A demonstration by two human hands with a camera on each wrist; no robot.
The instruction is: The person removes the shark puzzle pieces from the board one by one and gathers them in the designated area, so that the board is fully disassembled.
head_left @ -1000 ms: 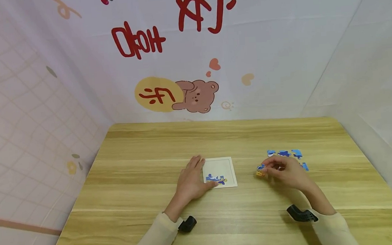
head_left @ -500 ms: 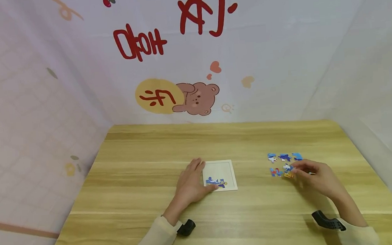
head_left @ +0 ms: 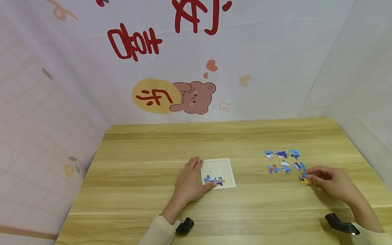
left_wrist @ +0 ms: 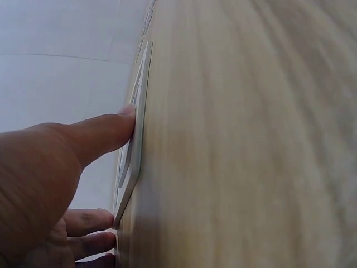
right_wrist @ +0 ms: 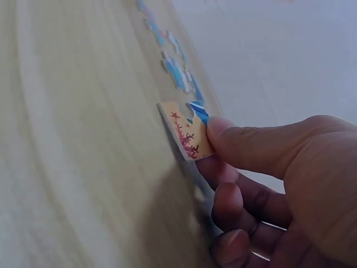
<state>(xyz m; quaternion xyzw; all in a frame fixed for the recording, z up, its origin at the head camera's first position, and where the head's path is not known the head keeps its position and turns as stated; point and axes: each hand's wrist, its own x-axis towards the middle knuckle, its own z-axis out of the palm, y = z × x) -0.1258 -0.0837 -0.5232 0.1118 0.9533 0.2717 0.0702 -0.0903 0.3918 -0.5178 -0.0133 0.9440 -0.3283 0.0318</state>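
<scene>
My left hand lies at the left side of a square white puzzle tray. Its thumb presses on the tray's lower rim, and the other fingertips touch the left edge, as the left wrist view also shows. Along the tray's bottom, a few joined blue and yellow puzzle pieces are in place, partly covered by the thumb. My right hand pinches a puzzle piece between thumb and forefinger. That piece is sandy orange with red coral and a blue corner, tilted and close to the table.
Several loose blue puzzle pieces lie in two rows on the wooden table, up and left of my right hand. A white cloth wall with red writing and a bear print stands behind the table.
My right hand has moved right, away from the tray, carrying the pinched puzzle piece past the loose ones, which now show more fully. My left hand stays on the tray.
</scene>
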